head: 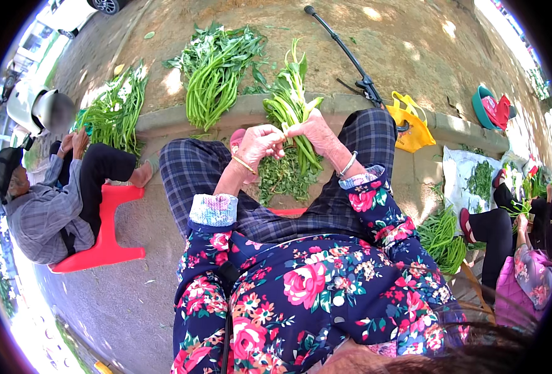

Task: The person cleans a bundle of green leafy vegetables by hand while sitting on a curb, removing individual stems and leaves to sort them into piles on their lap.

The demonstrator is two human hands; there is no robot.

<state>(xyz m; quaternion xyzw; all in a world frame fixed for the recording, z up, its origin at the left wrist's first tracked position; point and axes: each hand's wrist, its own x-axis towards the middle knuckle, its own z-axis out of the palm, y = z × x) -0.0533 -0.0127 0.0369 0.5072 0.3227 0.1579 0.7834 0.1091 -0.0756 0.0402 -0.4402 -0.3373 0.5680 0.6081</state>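
Note:
A bunch of leafy green vegetable stems is in my right hand, its leafy ends pointing away from me and several stems hanging below the hand. My left hand has its fingers curled, with thumb and forefinger pinching a pale stem end beside my right fingertips. Part of that stem is hidden by the fingers. Between my knees, a heap of chopped or torn greens lies on the ground beneath both hands. A larger bundle of long green stems rests across the kerb, ahead and to the left.
A black walking stick leans by my right knee, near a yellow bag. On the left, a person sits on a red plastic stool beside greens. Another person handles stems at right. A teal basin stands beyond the kerb.

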